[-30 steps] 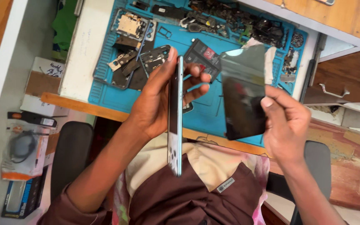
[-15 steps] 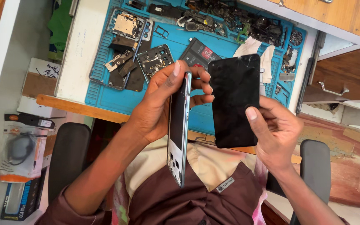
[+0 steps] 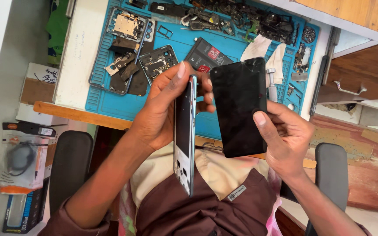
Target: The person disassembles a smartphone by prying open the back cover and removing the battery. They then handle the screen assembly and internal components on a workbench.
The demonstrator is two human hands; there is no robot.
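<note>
Left hand (image 3: 160,111) is clamped on the phone frame (image 3: 184,135), held edge-on over the lap, fingers wrapped round the top end, thumb on the near side. Right hand (image 3: 285,137) grips the black screen panel (image 3: 239,107) from below, thumb pressed on its glass face, fingers behind. Panel sits just right of the frame, near but apart, upper corner looks cracked. Both parts are held above the desk edge, not on the blue work mat (image 3: 184,109).

Judgement on doing this well: keep the panel supported along its long edges, not pinched at one spot. Cracked glass flexes and sheds splinters. Thumb pressure on the face should stay light. Frame grip is fine, but fingers should keep off the inner cavity, where the flex connectors would be. Can't tell from here whether any ribbon joins the two.

Around: battery (image 3: 208,54), bare boards (image 3: 158,63), white tissue (image 3: 267,50) and loose parts lie on the mat, well behind the hands.
</note>
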